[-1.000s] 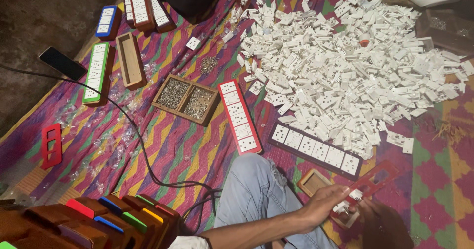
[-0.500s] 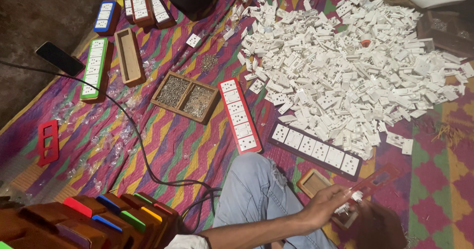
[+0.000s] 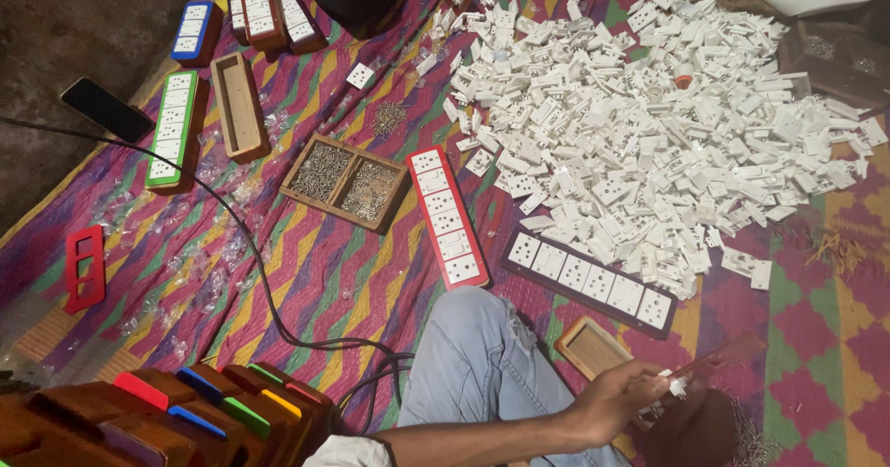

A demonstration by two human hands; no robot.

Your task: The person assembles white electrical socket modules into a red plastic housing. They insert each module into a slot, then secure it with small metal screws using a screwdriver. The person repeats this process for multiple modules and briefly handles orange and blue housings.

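your left hand [image 3: 616, 400] and right hand [image 3: 691, 425] meet at five o'clock, pinching a small white part [image 3: 677, 387] against a dark red frame [image 3: 718, 356], just below the empty wooden box [image 3: 593, 347].

A zigzag-patterned woven mat [image 3: 306, 272] is covering the floor, carrying a heap of white switch modules [image 3: 667, 143] at upper right, a wooden screw tray [image 3: 345, 182] at centre, and a red socket strip [image 3: 447, 217] beside it.
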